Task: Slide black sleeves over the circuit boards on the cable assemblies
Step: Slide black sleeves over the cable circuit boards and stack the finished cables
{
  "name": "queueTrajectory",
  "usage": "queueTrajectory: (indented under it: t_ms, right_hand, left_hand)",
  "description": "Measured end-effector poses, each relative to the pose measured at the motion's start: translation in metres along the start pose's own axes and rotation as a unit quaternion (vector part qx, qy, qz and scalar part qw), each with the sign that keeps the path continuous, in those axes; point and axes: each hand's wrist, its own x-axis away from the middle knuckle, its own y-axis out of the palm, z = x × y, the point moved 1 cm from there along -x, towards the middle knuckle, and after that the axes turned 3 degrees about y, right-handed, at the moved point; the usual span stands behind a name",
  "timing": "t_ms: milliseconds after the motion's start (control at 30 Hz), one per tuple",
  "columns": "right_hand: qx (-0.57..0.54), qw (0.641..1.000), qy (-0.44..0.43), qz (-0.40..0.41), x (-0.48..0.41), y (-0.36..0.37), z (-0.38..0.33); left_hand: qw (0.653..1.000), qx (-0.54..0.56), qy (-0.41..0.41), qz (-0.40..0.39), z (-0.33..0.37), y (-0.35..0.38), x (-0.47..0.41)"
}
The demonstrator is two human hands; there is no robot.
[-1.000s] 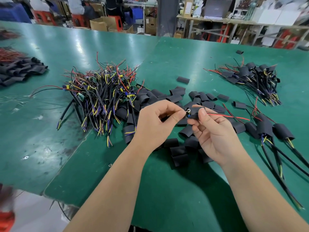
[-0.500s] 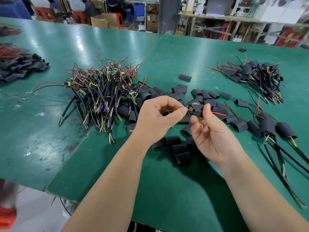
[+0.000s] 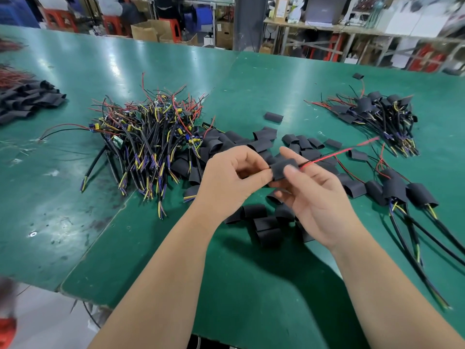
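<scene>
Left hand [image 3: 231,177] and right hand [image 3: 317,197] pinch the crosswise black sleeve [image 3: 284,168], red wire [image 3: 334,154] pointing right.

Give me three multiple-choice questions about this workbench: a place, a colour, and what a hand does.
1. Where on the green table is the tangled pile of bare cable assemblies? A) left part B) far right corner C) near edge
2. What colour is the wire leaving the held sleeve? A) blue B) red C) white
3. What is the right hand doing? A) lying flat B) pinching that sleeve C) hanging empty
Answers: 1 A, it lies left of both hands. 2 B, it runs out red rightward. 3 B, thumb and finger clamp it; the left hand pinches its other end.
</scene>
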Motion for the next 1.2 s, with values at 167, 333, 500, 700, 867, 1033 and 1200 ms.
queueTrajectory:
  t_ms: [167, 333, 500, 700, 867, 1033, 1200]
  right_hand:
    - [-0.14, 0.982, -0.024, 0.123, -0.013, -0.012, -0.025]
    - [0.052, 0.945, -0.115, 0.302, -0.015, -0.071, -0.076]
    - [0.533, 0.762, -0.05, 0.363, -0.006, -0.128, -0.082]
    - [0.618, 0.686, 0.057, 0.378, -0.011, -0.136, -0.05]
    - [0.646, 0.668, -0.014, 0.369, -0.011, -0.111, -0.045]
    - [0.621, 0.702, -0.047, 0.347, -0.007, -0.096, -0.043]
    - [0.602, 0.717, -0.062, 0.345, -0.005, -0.092, -0.046]
  left_hand:
    - [0.996, 0.008, -0.006, 0.088, -0.001, -0.002, 0.001]
    - [0.925, -0.238, -0.019, 0.296, -0.006, -0.038, -0.004]
    - [0.807, -0.454, -0.213, 0.312, -0.018, -0.083, -0.016]
    - [0.766, -0.521, -0.278, 0.252, -0.03, -0.12, -0.033]
    - [0.758, -0.504, -0.334, 0.246, -0.033, -0.143, -0.049]
    - [0.826, -0.327, -0.37, 0.271, -0.037, -0.156, -0.056]
    - [0.913, -0.154, -0.266, 0.267, -0.012, -0.149, -0.059]
